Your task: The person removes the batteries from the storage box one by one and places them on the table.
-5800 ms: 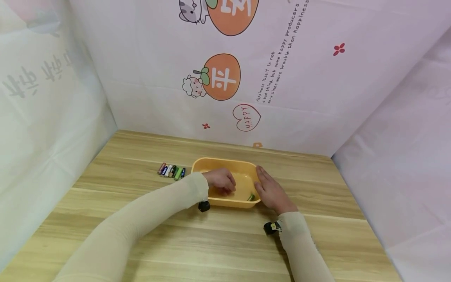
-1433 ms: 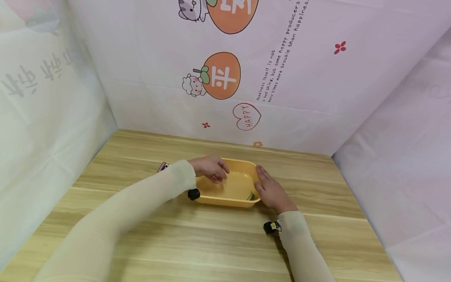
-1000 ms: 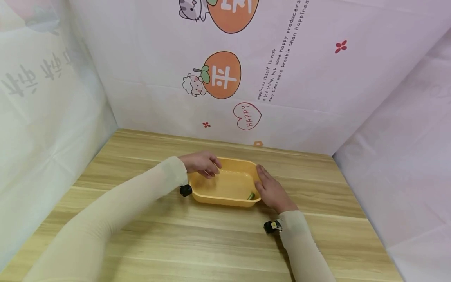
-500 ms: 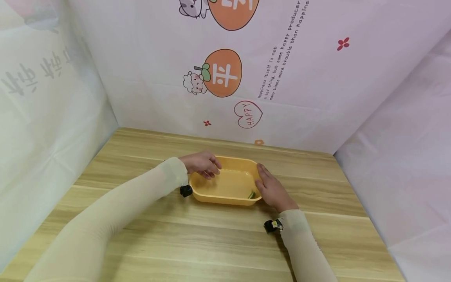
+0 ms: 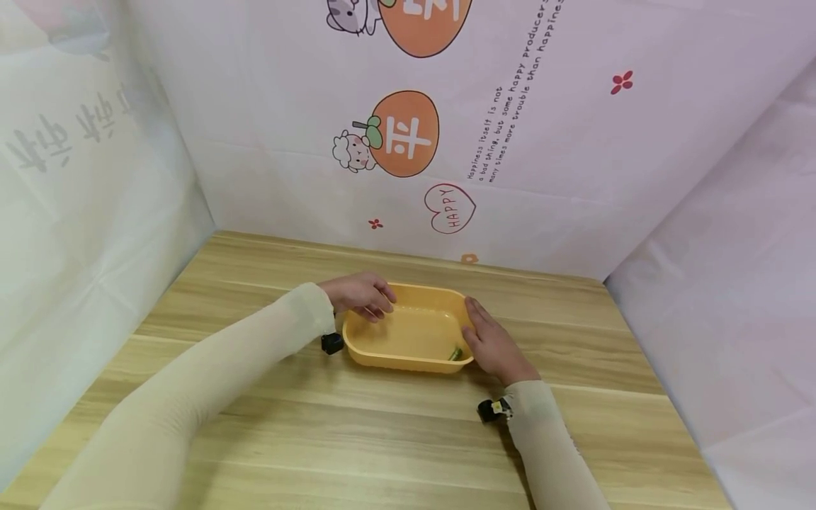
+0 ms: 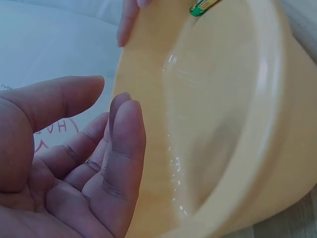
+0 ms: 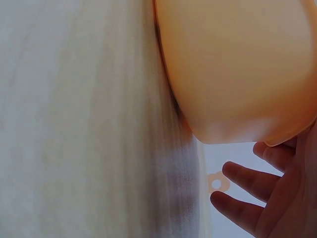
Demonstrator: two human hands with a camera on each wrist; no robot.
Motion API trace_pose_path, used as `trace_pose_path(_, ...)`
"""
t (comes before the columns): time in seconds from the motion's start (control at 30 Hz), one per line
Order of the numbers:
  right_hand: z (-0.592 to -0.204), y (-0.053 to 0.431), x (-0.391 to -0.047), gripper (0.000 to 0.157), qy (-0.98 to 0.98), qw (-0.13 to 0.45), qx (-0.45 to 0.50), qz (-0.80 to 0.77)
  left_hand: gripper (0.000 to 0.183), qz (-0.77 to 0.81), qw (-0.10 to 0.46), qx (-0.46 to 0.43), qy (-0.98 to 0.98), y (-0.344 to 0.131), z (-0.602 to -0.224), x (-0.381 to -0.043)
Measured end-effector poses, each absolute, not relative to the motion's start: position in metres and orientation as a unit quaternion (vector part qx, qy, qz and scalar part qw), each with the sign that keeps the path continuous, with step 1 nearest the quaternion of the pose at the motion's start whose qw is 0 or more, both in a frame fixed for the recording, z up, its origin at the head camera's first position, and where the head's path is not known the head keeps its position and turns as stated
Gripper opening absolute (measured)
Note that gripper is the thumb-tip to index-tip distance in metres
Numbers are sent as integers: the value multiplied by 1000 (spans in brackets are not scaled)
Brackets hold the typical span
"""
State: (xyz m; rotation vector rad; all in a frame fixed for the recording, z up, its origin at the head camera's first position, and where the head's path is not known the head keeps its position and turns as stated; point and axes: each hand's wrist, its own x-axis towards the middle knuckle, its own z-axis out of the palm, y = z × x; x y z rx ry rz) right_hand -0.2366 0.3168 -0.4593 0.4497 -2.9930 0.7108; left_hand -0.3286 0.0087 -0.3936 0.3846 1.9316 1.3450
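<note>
A yellow plastic basin [image 5: 408, 338] stands on the table. One small green battery [image 5: 455, 353] lies inside, by its near right corner; its end also shows at the top of the left wrist view. My left hand [image 5: 362, 294] hovers over the basin's left end, fingers loosely bent and thumb apart, with nothing between them in the left wrist view. At the opposite end my right hand [image 5: 500, 347] holds the rim, thumb on the inner side and fingers outside. Several of its fingers [image 7: 250, 181] stretch out straight past the wall in the right wrist view.
The wooden table [image 5: 382, 439] runs back to a printed white cloth [image 5: 274, 163], with more cloth on both sides. A small black camera [image 5: 489, 411] sits at the right wrist, another camera [image 5: 332, 343] at the left.
My left hand has risen from inside the basin and moved left to its left end. The row of batteries on the table is hidden behind that arm. The right hand stays put.
</note>
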Motion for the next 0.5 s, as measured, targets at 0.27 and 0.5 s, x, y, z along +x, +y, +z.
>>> trace_pose_path(0.27, -459, 316, -236, 59, -963, 18, 145, 226, 38, 519, 358, 165, 759, -12, -384, -332)
trace_pose_path(0.5, -458, 315, -236, 59, -964, 19, 143, 224, 35, 525, 342, 159, 763, -35, -378, -333)
